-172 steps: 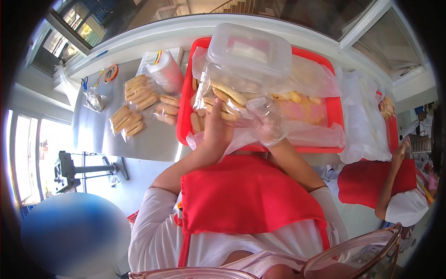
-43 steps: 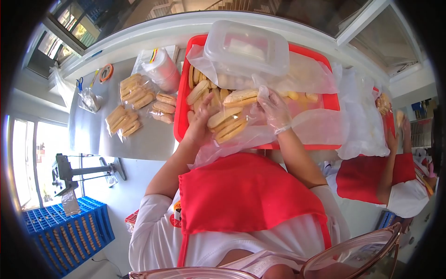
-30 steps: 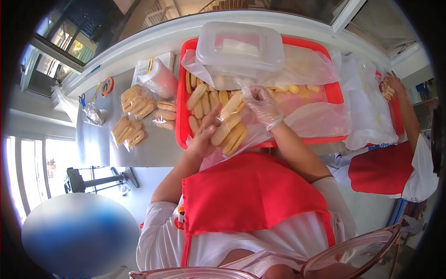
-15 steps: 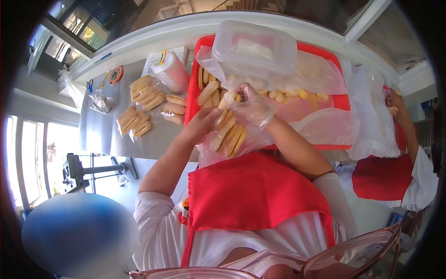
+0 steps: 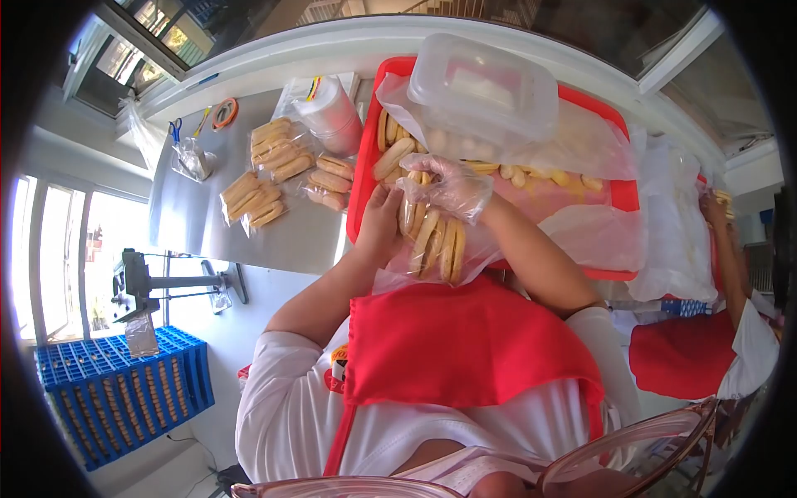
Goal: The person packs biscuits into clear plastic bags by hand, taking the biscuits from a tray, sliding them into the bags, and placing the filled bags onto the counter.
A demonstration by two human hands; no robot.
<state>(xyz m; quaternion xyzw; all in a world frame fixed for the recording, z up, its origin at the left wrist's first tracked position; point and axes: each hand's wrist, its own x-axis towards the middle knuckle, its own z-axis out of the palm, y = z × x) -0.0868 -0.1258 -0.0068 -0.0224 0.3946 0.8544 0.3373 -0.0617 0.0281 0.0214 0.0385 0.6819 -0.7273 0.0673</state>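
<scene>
My left hand [image 5: 381,226], bare, is closed on the edge of a clear plastic bag [image 5: 397,272]. Several ladyfinger biscuits [image 5: 448,246] lie side by side inside this bag. My right hand [image 5: 458,187], in a clear plastic glove, is closed around more ladyfingers at the mouth of the bag; its fingertips partly hide them. Both hands are over the left front part of a red tray [image 5: 359,187] lined with white paper. Loose ladyfingers [image 5: 393,158] lie in the tray just beyond my hands.
A translucent plastic box [image 5: 486,87] stands on the tray's far side. Left on the metal table are bagged ladyfingers [image 5: 278,149], a roll of plastic bags [image 5: 330,116], scissors [image 5: 175,130] and orange tape [image 5: 224,114]. A co-worker's arm [image 5: 725,241] reaches in at right. Blue crates [image 5: 124,390] stand lower left.
My view has shifted, so the table and tray sit farther right. The ladyfingers in my right hand are now more upright at the bag's mouth. Blue crates now show lower left.
</scene>
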